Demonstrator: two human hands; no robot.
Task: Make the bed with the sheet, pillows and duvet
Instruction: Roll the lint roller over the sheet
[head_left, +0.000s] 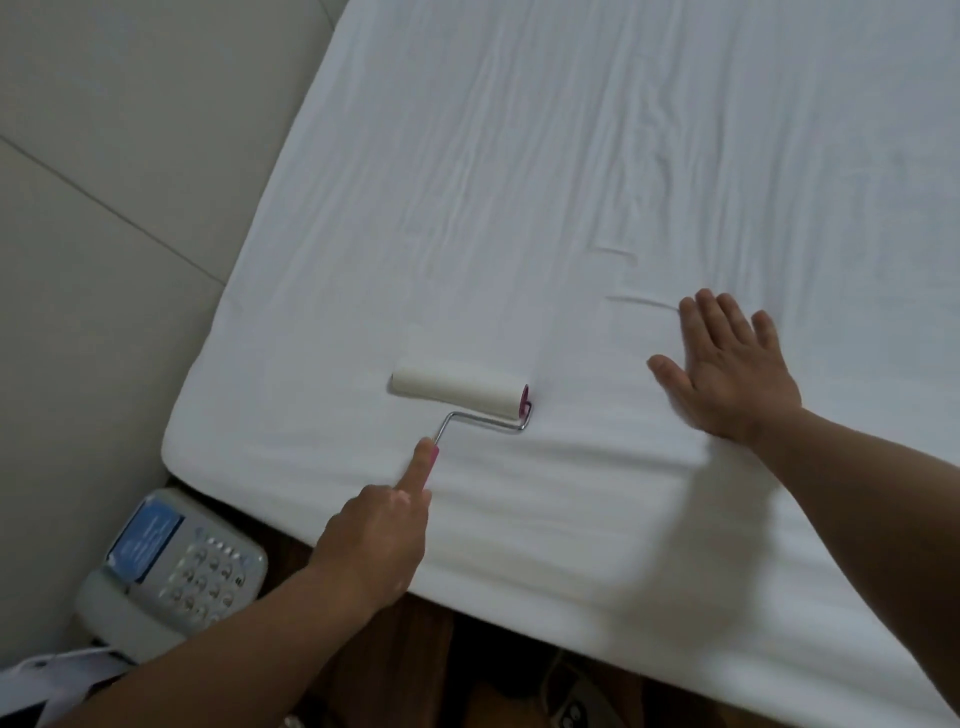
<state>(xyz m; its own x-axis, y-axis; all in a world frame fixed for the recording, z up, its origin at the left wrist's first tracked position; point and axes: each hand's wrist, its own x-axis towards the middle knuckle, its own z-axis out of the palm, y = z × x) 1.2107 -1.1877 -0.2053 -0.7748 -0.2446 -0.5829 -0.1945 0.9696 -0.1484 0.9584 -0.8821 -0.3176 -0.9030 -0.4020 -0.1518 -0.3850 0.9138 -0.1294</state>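
Observation:
A white sheet (597, 171) covers the mattress, with fine creases running across it. A lint roller (460, 392) with a white roll, a bent metal arm and a pink handle lies on the sheet near the bed's corner. My left hand (376, 540) grips the pink handle, index finger stretched along it toward the metal arm. My right hand (727, 371) lies flat on the sheet to the right of the roller, fingers straight and spread. No pillows or duvet are in view.
A padded beige headboard or wall panel (104, 208) borders the bed on the left. A grey desk phone (176, 571) sits on a dark wooden surface (395, 654) below the bed's corner. Dark wood continues along the bed's near edge.

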